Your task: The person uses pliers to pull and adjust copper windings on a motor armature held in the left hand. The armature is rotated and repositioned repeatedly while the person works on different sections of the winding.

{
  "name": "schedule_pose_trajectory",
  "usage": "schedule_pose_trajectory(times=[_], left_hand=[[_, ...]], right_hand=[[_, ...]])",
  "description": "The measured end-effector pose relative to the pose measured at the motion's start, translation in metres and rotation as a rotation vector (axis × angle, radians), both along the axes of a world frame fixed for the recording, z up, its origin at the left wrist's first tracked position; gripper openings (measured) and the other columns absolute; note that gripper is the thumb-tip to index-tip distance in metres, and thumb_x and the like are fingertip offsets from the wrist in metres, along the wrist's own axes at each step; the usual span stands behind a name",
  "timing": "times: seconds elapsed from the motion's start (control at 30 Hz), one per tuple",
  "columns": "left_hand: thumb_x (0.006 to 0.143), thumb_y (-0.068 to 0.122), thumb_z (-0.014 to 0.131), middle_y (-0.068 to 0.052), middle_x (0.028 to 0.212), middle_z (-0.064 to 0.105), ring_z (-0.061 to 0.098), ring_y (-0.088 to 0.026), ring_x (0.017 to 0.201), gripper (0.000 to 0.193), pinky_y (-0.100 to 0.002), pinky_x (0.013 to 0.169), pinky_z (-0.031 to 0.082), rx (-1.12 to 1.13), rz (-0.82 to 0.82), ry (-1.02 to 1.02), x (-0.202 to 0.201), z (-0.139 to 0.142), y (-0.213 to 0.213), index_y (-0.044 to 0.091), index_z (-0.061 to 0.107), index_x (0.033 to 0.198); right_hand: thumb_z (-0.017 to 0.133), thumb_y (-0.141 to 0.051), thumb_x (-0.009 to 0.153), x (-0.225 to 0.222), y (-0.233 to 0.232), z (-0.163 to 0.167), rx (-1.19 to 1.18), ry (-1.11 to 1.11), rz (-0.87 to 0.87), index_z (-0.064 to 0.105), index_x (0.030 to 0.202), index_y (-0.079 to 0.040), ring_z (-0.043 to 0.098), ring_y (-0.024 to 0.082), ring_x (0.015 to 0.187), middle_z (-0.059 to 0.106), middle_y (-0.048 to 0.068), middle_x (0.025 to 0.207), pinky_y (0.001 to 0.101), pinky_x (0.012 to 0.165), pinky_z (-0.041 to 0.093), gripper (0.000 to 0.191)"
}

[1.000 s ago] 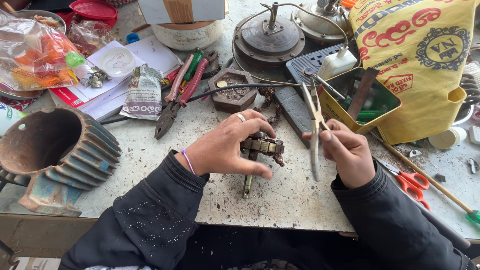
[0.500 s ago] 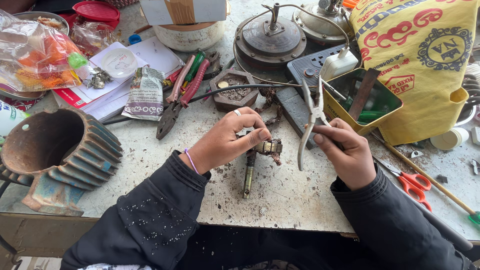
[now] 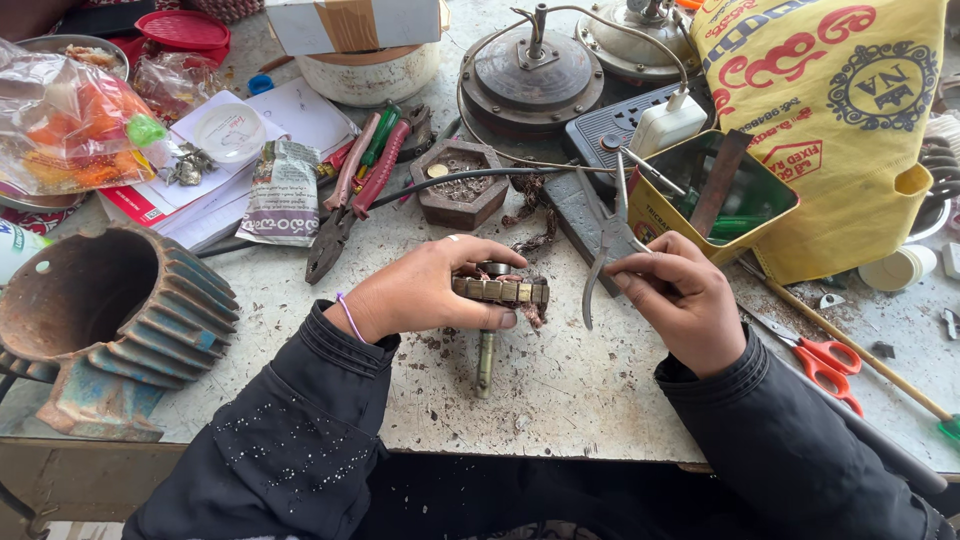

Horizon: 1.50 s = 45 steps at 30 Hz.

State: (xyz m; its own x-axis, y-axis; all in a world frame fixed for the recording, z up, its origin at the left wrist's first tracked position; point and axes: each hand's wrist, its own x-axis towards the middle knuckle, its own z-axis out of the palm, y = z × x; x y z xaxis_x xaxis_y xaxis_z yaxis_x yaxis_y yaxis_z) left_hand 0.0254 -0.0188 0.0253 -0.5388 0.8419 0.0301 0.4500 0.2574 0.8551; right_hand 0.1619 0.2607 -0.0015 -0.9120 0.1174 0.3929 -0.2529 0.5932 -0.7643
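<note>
Soft, even daylight — faint shadows, perhaps slight edge distortion.

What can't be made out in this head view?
- Head view: most of the small brass-coloured motor armature, covered by the left hand.
- Head view: handles of the slim steel pliers, inside the right hand grip.
- Head view: rusty finned iron cylinder, cut off by the left edge.
</note>
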Motion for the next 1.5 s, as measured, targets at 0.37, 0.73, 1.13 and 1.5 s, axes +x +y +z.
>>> schedule_pose_trajectory(times=[0.37, 0.73, 1.13, 1.5], left_hand=[[0.07, 0.021, 0.09, -0.004, 0.114, 0.076, 0.074, -0.015, 0.1, 0.051, -0.028, 0.09, 0.057, 0.228, 0.135, 0.305, 0.003, 0.003, 0.002, 0.011, 0.076, 0.117], [0.08, 0.045, 0.081, -0.008, 0.118, 0.067, 0.062, -0.023, 0.116, 0.049, -0.036, 0.1, 0.049, 0.2, 0.11, 0.262, -0.005, -0.006, 0.006, 0.01, 0.074, 0.113], [0.087, 0.056, 0.072, -0.017, 0.132, 0.057, 0.059, -0.021, 0.123, 0.082, -0.035, 0.103, 0.05, 0.302, 0.261, 0.0, -0.015, -0.03, 0.012, 0.0, 0.049, 0.142], [0.082, 0.066, 0.075, -0.018, 0.132, 0.052, 0.062, -0.02, 0.113, 0.099, -0.032, 0.095, 0.057, 0.31, 0.319, -0.014, -0.017, -0.032, 0.012, -0.001, 0.043, 0.147]], right_hand=[[0.069, -0.007, 0.095, 0.005, -0.01, 0.01, -0.013, 0.0, -0.001, 0.068, 0.119, -0.006, 0.054, 0.006, 0.078, 0.054, 0.0, 0.095, 0.0205, 0.067, 0.045, 0.024], [0.071, -0.011, 0.09, 0.006, -0.012, 0.019, -0.001, -0.127, -0.097, 0.053, 0.128, -0.004, 0.051, 0.008, 0.062, 0.057, 0.001, 0.075, 0.0258, 0.056, 0.041, 0.043], [0.07, -0.043, 0.087, -0.002, -0.008, 0.01, 0.367, -0.365, -0.138, 0.065, 0.101, -0.008, 0.071, 0.029, 0.066, 0.071, 0.013, 0.075, 0.0399, 0.062, 0.053, 0.038], [0.064, -0.036, 0.093, -0.006, -0.003, -0.001, 0.469, -0.32, 0.053, 0.065, 0.087, -0.006, 0.063, 0.035, 0.073, 0.063, 0.015, 0.074, 0.0457, 0.064, 0.047, 0.03]])
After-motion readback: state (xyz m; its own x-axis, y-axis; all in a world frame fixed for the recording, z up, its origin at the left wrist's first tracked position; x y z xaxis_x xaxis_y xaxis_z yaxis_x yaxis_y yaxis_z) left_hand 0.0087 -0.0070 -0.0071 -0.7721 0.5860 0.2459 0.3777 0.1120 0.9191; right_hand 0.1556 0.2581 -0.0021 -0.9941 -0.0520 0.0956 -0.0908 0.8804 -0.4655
